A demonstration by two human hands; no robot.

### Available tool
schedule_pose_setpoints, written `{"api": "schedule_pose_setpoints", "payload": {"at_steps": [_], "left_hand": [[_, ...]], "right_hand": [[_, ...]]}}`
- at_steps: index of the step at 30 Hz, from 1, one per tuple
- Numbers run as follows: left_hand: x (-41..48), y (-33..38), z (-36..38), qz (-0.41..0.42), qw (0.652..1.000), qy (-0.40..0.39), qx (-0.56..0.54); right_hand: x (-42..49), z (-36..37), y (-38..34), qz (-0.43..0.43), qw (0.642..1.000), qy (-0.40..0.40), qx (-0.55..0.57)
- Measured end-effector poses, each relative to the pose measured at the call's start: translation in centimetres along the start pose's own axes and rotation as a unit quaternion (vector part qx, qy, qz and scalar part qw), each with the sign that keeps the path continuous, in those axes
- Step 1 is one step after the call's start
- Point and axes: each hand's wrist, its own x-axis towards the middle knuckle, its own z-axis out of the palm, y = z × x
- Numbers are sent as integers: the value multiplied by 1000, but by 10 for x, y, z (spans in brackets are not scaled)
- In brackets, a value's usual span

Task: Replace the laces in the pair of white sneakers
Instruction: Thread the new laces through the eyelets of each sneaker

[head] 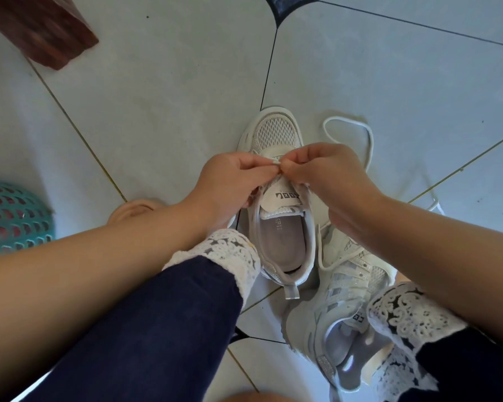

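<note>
Fingers point(262, 169) of left hand point(230, 181) and right hand point(328, 172) curl tip to tip, pinching a white lace point(370, 140) above the tongue of the upright sneaker point(276, 132) on the tiled floor point(157, 97). Slack lace loops to the right. On the tongue label point(285, 196) we read only boxed X marks. The second sneaker point(340, 291) lies tipped just beside it.

1. My feed is mostly a pale grey tiled floor point(157, 97) with thin dark joints.
2. A teal perforated basket point(12, 219) sits at the left edge, partly cut off.
3. A reddish-brown wooden block point(41, 27) rests on the floor at top left.
4. A dark inset tile point(288, 7) marks the top edge.
5. Navy trousers point(145, 329) with white lace cuffs point(230, 256) fill the bottom.
</note>
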Motion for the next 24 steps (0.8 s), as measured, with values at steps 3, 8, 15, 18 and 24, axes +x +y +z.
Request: {"api": "schedule_pose_setpoints", "payload": {"at_steps": [3,8,15,18,24], "left_hand": [[-2,-2,5,4,1000,22,-7],[0,-2,0,100,978,42,178],[2,3,8,194,895,72,394],[5,4,11,191,888,78,412],[0,3,9,71,984,74,147]], "right_hand": [[1,-3,3,-31,998,25,-57],[1,-23,11,-95,982,28,-160],[4,-17,10,-140,965,10,-222],[5,-18,10,-147,961,7,-235],[4,-18,7,-155,950,3,-273]]}}
